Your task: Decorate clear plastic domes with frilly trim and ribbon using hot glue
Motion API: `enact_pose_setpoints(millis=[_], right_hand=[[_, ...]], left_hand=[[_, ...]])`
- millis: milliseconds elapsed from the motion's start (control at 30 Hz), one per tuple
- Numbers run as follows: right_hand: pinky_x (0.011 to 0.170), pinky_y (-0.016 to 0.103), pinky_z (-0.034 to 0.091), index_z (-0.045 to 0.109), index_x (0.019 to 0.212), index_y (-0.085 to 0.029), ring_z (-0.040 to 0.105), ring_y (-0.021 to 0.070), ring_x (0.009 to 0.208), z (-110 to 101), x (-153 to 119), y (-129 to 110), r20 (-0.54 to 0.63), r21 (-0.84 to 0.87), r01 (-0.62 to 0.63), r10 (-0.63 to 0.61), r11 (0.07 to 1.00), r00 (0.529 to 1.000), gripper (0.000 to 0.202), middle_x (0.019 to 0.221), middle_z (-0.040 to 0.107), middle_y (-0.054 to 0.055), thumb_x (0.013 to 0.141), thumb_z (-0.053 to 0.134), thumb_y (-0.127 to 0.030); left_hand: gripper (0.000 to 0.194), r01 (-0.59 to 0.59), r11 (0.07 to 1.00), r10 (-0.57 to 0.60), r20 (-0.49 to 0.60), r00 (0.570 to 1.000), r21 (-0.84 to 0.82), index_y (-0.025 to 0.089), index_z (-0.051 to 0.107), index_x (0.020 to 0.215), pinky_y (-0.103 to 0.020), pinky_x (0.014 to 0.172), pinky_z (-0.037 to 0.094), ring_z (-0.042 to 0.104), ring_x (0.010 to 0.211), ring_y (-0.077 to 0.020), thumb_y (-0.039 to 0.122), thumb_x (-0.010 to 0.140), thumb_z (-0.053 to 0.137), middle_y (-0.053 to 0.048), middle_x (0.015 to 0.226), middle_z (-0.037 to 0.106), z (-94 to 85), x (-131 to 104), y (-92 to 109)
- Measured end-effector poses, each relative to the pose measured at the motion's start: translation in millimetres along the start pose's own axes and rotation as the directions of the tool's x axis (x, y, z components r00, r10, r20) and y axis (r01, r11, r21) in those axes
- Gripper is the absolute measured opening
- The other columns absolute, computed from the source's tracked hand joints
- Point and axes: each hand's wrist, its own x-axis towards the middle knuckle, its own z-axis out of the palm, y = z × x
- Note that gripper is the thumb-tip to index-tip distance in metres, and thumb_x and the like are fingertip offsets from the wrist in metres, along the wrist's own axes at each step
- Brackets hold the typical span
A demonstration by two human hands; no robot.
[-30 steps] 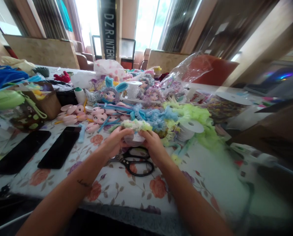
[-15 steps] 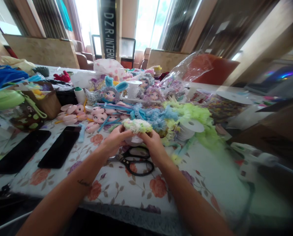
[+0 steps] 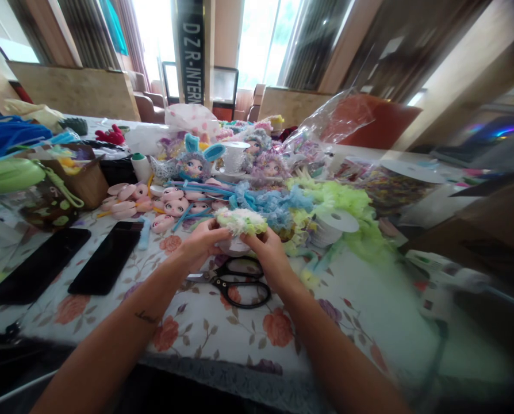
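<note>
- The left hand [image 3: 206, 240] pinches one side of the ruffled piece [image 3: 240, 221], just beyond the scissors [image 3: 221, 283].
- The right hand [image 3: 265, 248] grips its other side, also beside the scissors.
- Left of the scissors, a black phone [image 3: 107, 259] lies on the table [image 3: 196, 339].
- Beyond the scissors, to the left, are pale doll faces [image 3: 174, 207]; to the right, a white spool [image 3: 326, 230].

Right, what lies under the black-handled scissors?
The scissors rest on the flowered tablecloth, with an orange bloom showing through the nearer handle loop. Whatever pattern the scissors cover cannot be seen.
</note>
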Motion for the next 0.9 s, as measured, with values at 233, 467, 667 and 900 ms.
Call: enact_pose_setpoints(millis=[233,467,667,900], right_hand=[[0.080,0.033,0.047,0.066,0.103,-0.018,0.064,0.0256,0.097,-0.1,1.0,1.1,0.012,0.004,-0.005,0.005,1.000,1.000,0.044,0.104,0.072,0.006,0.067,0.076,-0.040],[0.081,0.033,0.048,0.064,0.106,-0.017,0.064,0.0263,0.099,0.1,0.3,1.7,0.029,0.004,-0.008,0.008,1.000,1.000,0.047,0.108,0.071,0.008,0.067,0.076,-0.042],[0.082,0.033,0.048,0.064,0.105,-0.017,0.064,0.0264,0.100,0.3,0.3,1.4,0.032,-0.015,0.006,-0.005,1.000,0.999,0.046,0.108,0.071,0.007,0.068,0.076,-0.042],[0.085,0.035,0.049,0.064,0.107,-0.016,0.064,0.0278,0.102,-0.3,0.9,3.4,0.041,-0.037,0.037,-0.036,0.999,0.999,0.048,0.109,0.071,0.008,0.067,0.076,-0.041]], left_hand=[[0.044,0.026,0.996,-0.024,-0.030,0.999,0.091,0.014,0.069,0.099,-0.026,0.060,0.048,0.061,0.073,-0.0160,0.032,0.060,0.079,-0.008,0.092,0.067,-4.0,0.6,3.0],[0.046,0.038,0.994,-0.037,-0.011,0.999,0.100,0.014,0.068,0.096,-0.025,0.058,0.046,0.059,0.071,-0.0153,0.037,0.059,0.081,-0.007,0.088,0.065,-8.8,0.6,4.2],[0.043,0.032,0.996,-0.033,0.003,0.999,0.081,0.014,0.069,0.096,-0.024,0.056,0.046,0.059,0.070,-0.0150,0.034,0.060,0.081,-0.008,0.089,0.066,-9.7,0.8,3.2],[0.046,0.042,0.996,-0.038,-0.046,0.998,0.079,0.013,0.068,0.094,-0.024,0.056,0.046,0.057,0.067,-0.0138,0.032,0.054,0.081,-0.005,0.083,0.064,-5.3,-1.0,6.3]])
